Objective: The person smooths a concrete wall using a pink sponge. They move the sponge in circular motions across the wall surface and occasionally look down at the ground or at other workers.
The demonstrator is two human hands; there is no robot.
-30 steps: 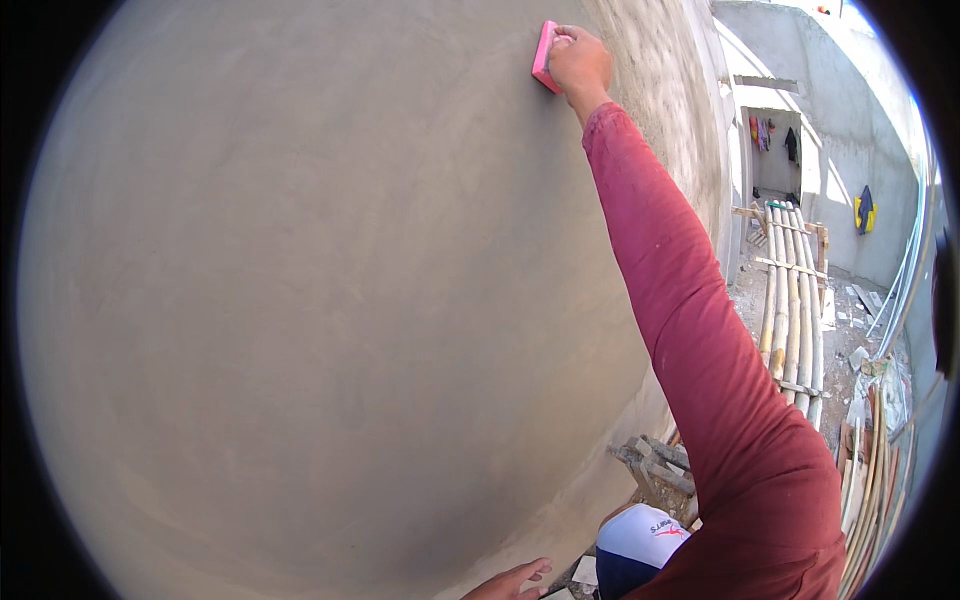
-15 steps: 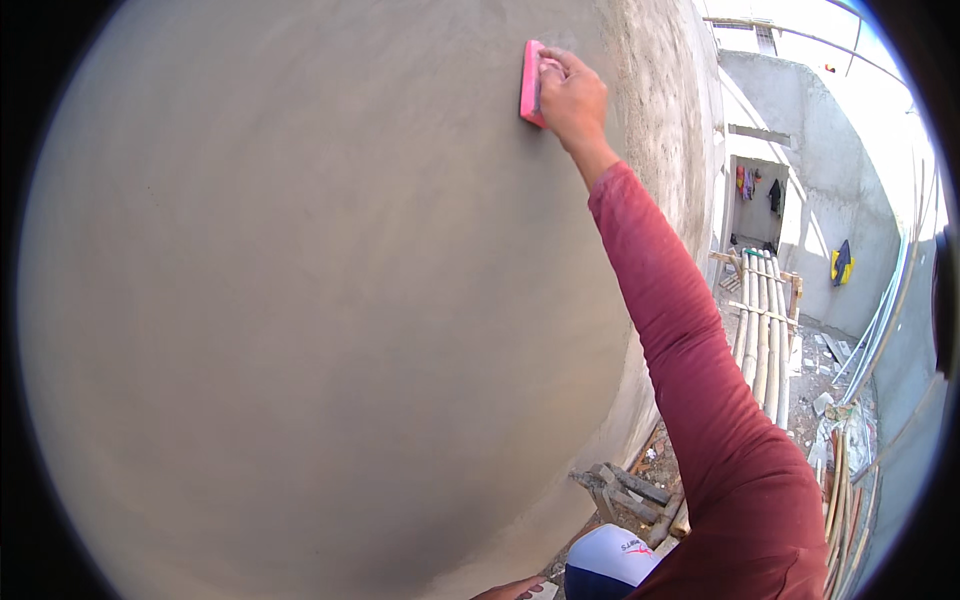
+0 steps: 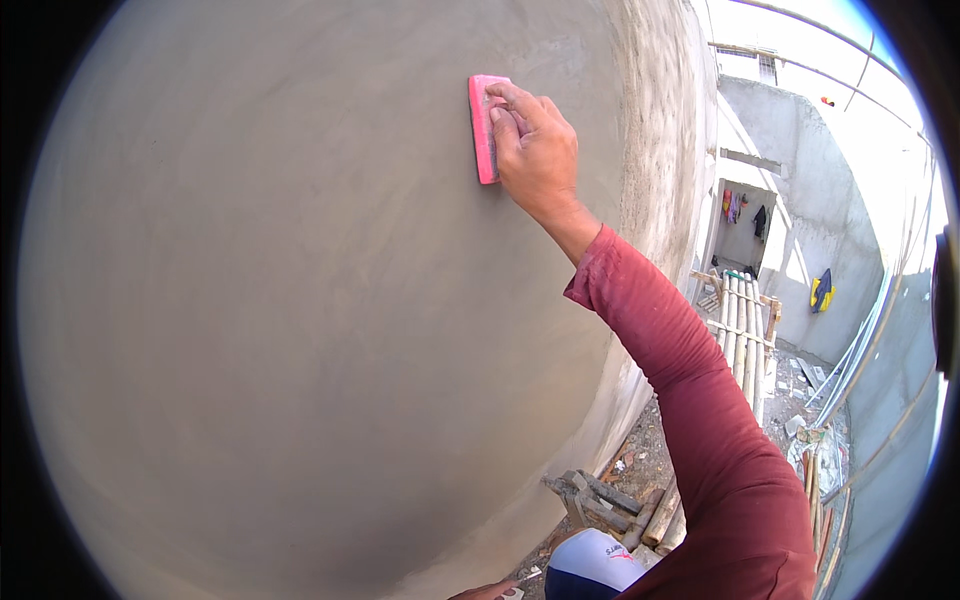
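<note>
My right hand (image 3: 541, 150) is closed around the back of a pink rectangular plastering float (image 3: 482, 135). The float lies on edge to my view, its dark working face against a broad grey plastered wall (image 3: 300, 280). The plaster looks damp and smooth, with faint curved streaks and a darker patch low down. A maroon sleeve covers my right arm, which crosses up from the lower right. At the lower edge, a sliver of what looks like my left hand (image 3: 485, 591) shows; the frame cuts it off, hiding its fingers and anything in them.
Beside the wall's rough right edge, a bamboo-pole platform (image 3: 741, 325) stretches away. Wooden supports and poles (image 3: 610, 505) stand below, next to a white-and-navy cloth item (image 3: 590, 567). Rubble covers the ground. Farther off are a concrete wall (image 3: 825, 190) and a hanging yellow-and-dark cloth (image 3: 822, 291).
My right hand has moved the pink float down and to the left along the plaster, still gripping it. My elbow is more bent, and the view has shifted slightly.
</note>
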